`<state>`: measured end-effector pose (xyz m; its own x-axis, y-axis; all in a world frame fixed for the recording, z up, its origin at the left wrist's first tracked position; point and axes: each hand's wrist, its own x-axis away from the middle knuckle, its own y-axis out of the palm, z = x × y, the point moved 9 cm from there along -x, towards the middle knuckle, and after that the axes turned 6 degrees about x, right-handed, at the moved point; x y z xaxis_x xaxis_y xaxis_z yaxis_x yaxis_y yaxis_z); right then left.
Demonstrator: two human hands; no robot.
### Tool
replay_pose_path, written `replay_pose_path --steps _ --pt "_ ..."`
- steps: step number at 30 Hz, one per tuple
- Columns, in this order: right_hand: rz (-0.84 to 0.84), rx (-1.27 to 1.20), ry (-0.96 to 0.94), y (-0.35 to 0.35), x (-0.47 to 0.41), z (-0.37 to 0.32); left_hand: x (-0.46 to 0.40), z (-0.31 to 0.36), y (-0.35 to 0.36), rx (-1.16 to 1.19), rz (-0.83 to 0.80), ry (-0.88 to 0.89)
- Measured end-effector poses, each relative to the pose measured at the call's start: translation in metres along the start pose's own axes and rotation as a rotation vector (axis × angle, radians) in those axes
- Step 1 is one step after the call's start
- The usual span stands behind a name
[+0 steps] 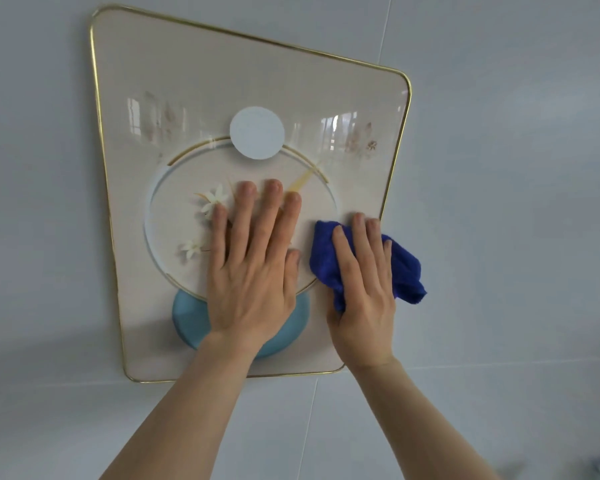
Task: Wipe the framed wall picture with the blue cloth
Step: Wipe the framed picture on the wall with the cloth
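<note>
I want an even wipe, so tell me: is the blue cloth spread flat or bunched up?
Bunched up. The blue cloth sits crumpled under the right hand, with thick folds sticking out past the fingers at the picture's right edge.

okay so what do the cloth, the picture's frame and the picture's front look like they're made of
Cloth: soft, fuzzy blue fabric, likely microfibre; it bunches in loose folds under the right hand.
Frame: thin gold rim with a slight sheen, probably metal, though gold-coloured plastic is possible.
Picture front: smooth and glossy, glass or acrylic; it reflects bright window shapes near the top. The left hand lies flat on it.
</note>
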<state>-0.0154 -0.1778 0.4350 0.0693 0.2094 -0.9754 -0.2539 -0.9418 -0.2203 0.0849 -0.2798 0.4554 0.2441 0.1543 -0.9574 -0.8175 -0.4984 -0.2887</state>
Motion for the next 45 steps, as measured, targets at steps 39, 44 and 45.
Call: replay_pose_path --steps 39,44,45 --pt "0.278 -0.14 0.148 -0.096 -0.125 0.002 -0.002 0.0 0.0 0.0 -0.002 0.001" --pt "0.258 -0.019 -0.028 -0.067 -0.172 -0.018 -0.001 -0.001 0.001 0.0 0.014 0.001" --pt "0.244 0.008 -0.063 -0.058 -0.171 -0.019 -0.001 -0.001 0.001 -0.001 0.014 -0.001"
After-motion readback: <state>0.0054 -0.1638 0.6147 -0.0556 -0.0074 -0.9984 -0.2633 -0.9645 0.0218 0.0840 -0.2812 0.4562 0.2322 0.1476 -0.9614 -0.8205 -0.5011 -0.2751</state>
